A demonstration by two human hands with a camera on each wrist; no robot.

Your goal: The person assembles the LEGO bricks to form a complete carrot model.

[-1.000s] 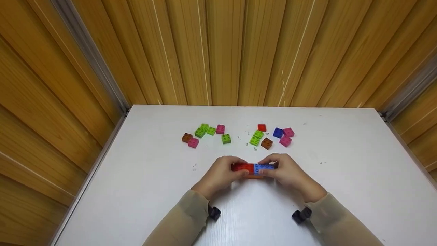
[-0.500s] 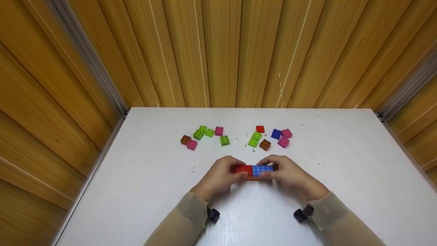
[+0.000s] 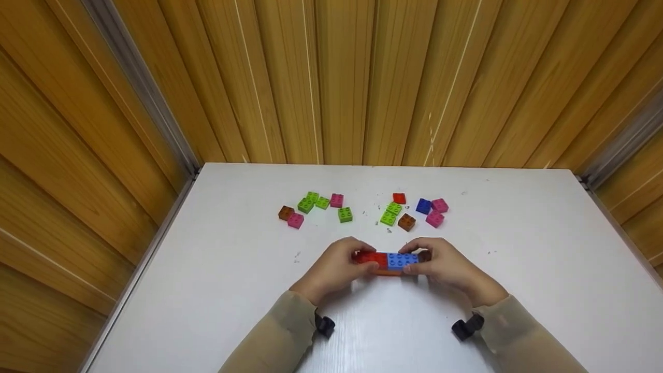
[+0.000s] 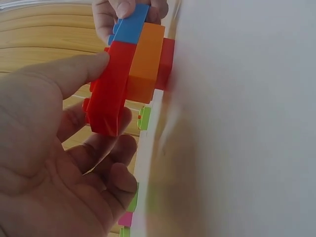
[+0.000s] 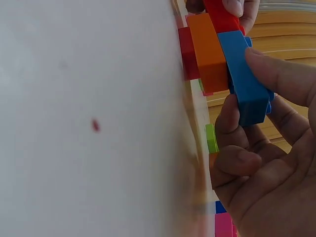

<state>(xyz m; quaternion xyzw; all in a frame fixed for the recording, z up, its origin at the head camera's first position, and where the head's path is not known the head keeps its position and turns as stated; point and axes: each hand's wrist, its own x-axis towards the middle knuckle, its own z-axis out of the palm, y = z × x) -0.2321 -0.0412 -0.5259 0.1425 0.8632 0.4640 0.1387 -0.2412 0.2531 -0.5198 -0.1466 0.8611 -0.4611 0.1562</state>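
Between the hands stands a small stack of toy building bricks. My left hand [image 3: 334, 269] pinches the upper red brick [image 4: 111, 89] at the stack's left end. At the other end, the blue brick [image 5: 244, 74] is held between the thumb and fingers of my right hand [image 3: 450, 272]. Red and blue lie end to end in one row, studs facing up. Under them is an orange brick [image 4: 145, 64], shorter than the row, so both top bricks overhang it. A lower red brick [image 5: 188, 54] forms the bottom, close over the white table [image 3: 217, 259].
Loose bricks lie farther back in two groups. On the left are several green bricks [image 3: 305, 205], pink ones [image 3: 296, 220] and a brown one [image 3: 286, 212]. Right of them are a red brick [image 3: 399, 198], a dark blue brick [image 3: 423, 206] and a brown brick [image 3: 406, 221]. Wood-patterned panels [image 3: 342, 77] rise behind.
My right hand has slid rightward along the blue brick, uncovering more of its studs. My left hand keeps its hold on the red brick. The head view has shifted slightly.
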